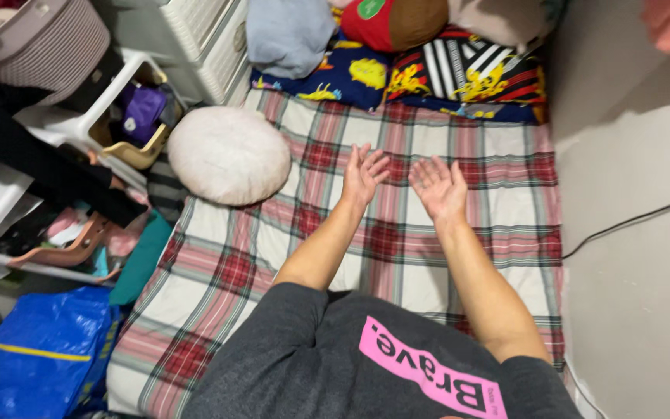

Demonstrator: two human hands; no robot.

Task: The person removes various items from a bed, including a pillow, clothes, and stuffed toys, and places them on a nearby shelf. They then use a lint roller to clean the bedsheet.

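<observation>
My left hand point(364, 172) and my right hand point(439, 186) are stretched out side by side above a red, white and grey plaid sheet point(226, 264) on a mattress. Both hands are empty, palms turned partly up, fingers apart. They hover close together near the middle of the sheet. A round off-white cushion point(229, 155) lies on the sheet to the left of my left hand, a hand's width away. My grey shirt fills the bottom of the view.
Colourful pillows point(459, 74) and a grey cloth point(288, 35) pile at the head of the mattress. White plastic shelves point(79, 124) with clutter stand at left, a blue bag point(40, 349) below them. A grey wall with a black cable point(630, 221) runs along the right.
</observation>
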